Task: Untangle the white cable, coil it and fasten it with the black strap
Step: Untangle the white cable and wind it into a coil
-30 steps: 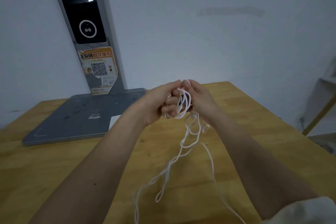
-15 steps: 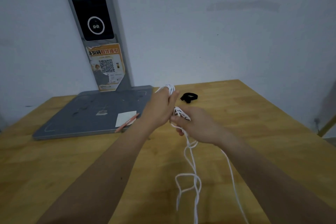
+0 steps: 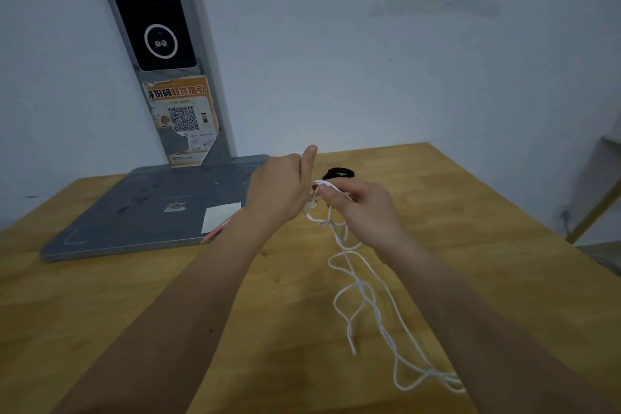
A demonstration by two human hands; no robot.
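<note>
Where both hands [image 3: 322, 195] pinch it, white cable [image 3: 363, 296] (tangled) hides.

A wooden table [image 3: 470, 245] with a warm yellow-brown top stands against a plain, pale grey-white wall [image 3: 369, 60]. At the table's back left rests a flat grey base [image 3: 134, 212] with an upright post [image 3: 168, 44] bearing a dark panel and an orange QR-code sticker [image 3: 183, 118]. The light is dim and even.

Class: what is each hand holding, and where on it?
Both the left hand and right hand grip the white cable at its bunched upper end.
</note>
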